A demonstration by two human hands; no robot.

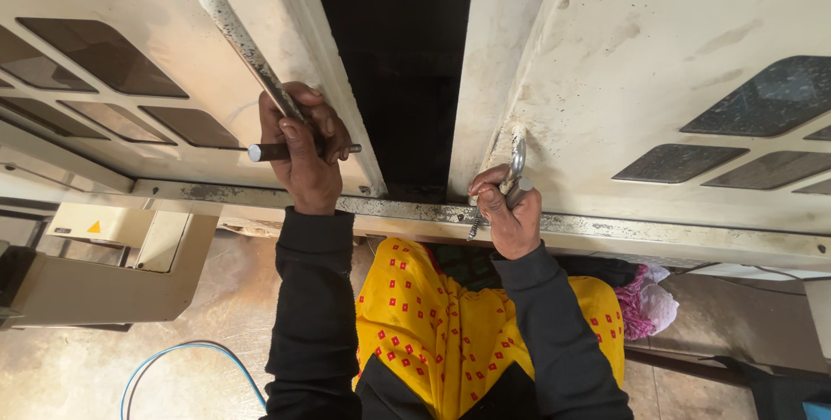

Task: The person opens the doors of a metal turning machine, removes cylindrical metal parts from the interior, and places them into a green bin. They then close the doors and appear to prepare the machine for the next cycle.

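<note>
Head view: worn curved metal door handle [234,30], upper left of frame, is gripped at its lower end by left hand [303,156], fingers closed round it. At centre, small bent metal hook fitting [517,156] w/ threaded screw [473,228] is held pinched in right hand [511,216] against dirty cream machine door [658,48].

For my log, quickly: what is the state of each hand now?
Left hand: closed around the metal door handle.
Right hand: closed around the lower door handle.
</note>
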